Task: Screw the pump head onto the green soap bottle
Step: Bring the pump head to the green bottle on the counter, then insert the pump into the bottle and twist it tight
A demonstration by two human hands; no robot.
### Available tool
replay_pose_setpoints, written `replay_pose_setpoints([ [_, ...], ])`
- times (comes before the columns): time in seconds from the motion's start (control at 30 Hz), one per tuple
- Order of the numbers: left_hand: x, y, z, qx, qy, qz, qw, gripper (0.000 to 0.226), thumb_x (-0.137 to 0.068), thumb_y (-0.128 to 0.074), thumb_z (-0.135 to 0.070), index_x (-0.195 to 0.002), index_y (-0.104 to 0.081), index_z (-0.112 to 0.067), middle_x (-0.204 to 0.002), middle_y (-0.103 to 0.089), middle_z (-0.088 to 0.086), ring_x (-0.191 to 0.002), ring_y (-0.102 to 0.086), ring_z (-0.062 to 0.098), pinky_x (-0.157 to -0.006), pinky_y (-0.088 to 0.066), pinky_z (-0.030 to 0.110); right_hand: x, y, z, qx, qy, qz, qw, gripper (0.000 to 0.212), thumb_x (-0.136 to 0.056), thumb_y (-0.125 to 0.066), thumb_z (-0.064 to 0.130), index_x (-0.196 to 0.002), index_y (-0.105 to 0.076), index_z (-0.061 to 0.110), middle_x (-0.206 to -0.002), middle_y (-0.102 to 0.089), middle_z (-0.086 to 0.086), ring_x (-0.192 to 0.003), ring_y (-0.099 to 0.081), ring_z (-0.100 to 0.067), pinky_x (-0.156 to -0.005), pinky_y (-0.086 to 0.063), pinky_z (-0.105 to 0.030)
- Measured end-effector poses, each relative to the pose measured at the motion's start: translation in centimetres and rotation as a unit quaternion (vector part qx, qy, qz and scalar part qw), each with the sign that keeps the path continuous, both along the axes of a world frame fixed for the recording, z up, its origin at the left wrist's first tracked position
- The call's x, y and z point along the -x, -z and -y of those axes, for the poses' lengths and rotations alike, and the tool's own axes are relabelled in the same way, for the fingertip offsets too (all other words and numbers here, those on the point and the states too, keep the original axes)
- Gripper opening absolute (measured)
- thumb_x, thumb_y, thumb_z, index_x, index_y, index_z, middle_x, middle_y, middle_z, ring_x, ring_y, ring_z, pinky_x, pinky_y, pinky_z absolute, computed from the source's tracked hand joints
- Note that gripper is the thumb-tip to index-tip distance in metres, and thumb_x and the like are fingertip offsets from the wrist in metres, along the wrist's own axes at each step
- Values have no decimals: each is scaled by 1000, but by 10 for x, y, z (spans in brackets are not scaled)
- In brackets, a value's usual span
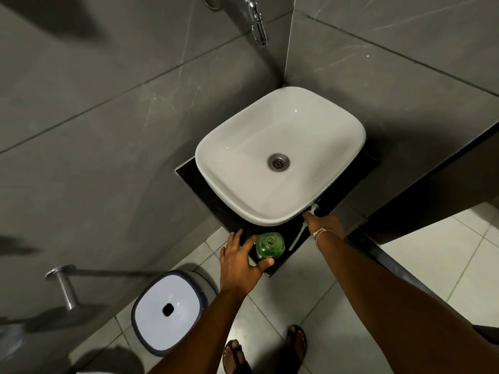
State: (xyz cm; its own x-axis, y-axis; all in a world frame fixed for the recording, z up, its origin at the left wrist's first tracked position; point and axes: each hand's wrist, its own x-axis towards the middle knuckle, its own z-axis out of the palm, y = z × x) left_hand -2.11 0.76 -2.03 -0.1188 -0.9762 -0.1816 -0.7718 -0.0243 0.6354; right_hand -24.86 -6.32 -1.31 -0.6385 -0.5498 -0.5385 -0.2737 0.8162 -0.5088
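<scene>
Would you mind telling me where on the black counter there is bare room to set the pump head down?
The black counter shows a bare strip left of the white basin, running toward the left hand. The front edge is crowded: green soap bottle, pump head with its tube, and right hand fill it. The basin bowl itself is bare.

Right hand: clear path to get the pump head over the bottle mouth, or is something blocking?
Probably yes. The right hand is at the pump head on the counter beside the sink. The green soap bottle stands open-mouthed nearby, left hand around it; nothing lies between.
</scene>
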Motion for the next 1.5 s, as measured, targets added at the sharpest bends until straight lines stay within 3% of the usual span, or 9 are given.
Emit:
replay_pose_setpoints([
  [0.13, -1, 0, 1, 2, 5, 5, 1000, 76, -69, -61, -74, -133, -47, -35, -156, -30, 6, -145, -18, 25, -115, -22, 52, 2, -15, -12, 40, 69, 49, 996, 54, -81, -65, 48, -102, -67, -1, -111, -67, -22, -98, -64, -39, -88, -53, -44],
  [0.23, -1, 0, 1, 0, 2, -2, 1000, 75, -68, -64, -72, -132, -48, -36, -156, -30, 6, -145, -17, 25, -115, -21, 52, -2, -44, -40, 177, 159, 86, 967, 35, -83, -70, 43, -66, -61, 14, -74, -64, -8, -63, -58, -19, -61, -47, -30],
  [0.37, -2, -1, 2, -2, 0, -8, 1000, 74, -66, -65, -72, -131, -48, -40, -156, -29, 6, -146, -16, 25, -116, -20, 53, -22, -89, -78, 378, 127, 99, 911, 22, -85, -68, 40, -89, -73, 19, -86, -72, -10, -79, -66, -21, -70, -55, -36],
  [0.43, -3, -1, 3, -2, 3, -5, 1000, 75, -65, -63, -74, -130, -49, -41, -156, -29, 7, -146, -16, 25, -116, -20, 53, -36, -103, -90, 424, 70, 94, 898, 14, -84, -68, 42, -88, -72, 29, -80, -68, -1, -72, -59, -17, -63, -50, -35],
  [0.67, -4, -1, 4, 2, 12, 11, 1000, 73, -65, -64, -73, -130, -48, -42, -156, -28, 7, -146, -15, 25, -115, -20, 54, -73, -101, -87, 404, -31, 44, 913, 19, -80, -71, 40, -95, -73, 29, -86, -66, -1, -88, -60, -19, -75, -49, -29],
  [1.0, -5, -3, 6, -5, 18, 17, 1000, 76, -66, -63, -74, -132, -49, -40, -158, -25, 8, -147, -12, 25, -116, -18, 54, -80, -74, -92, 400, -121, -25, 908, 22, -76, -66, 54, -97, -66, 48, -76, -59, 19, -89, -48, -5, -69, -37, -22],
  [1.2, -5, -3, 6, 0, 17, 14, 1000, 71, -69, -66, -67, -131, -51, -37, -158, -25, 8, -147, -13, 26, -116, -17, 53, -78, -55, -111, 365, -199, -49, 908, 61, -69, -68, 64, -118, -67, 28, -86, -58, 18, -91, -49, -16, -76, -47, -34],
  [1.4, -5, -2, 6, 3, 19, 17, 1000, 68, -71, -68, -64, -131, -51, -37, -157, -25, 8, -147, -13, 25, -116, -18, 53, -82, -53, -106, 352, -219, -50, 909, 59, -70, -64, 67, -119, -66, 35, -89, -55, 19, -95, -47, -13, -80, -49, -41],
  [1.5, -5, -2, 5, 1, 16, 13, 1000, 69, -70, -69, -63, -132, -51, -37, -157, -26, 8, -147, -14, 25, -116, -19, 53, -85, -49, -97, 333, -241, -48, 910, 47, -73, -75, 50, -117, -69, 33, -91, -60, 12, -95, -48, -17, -82, -49, -48],
])
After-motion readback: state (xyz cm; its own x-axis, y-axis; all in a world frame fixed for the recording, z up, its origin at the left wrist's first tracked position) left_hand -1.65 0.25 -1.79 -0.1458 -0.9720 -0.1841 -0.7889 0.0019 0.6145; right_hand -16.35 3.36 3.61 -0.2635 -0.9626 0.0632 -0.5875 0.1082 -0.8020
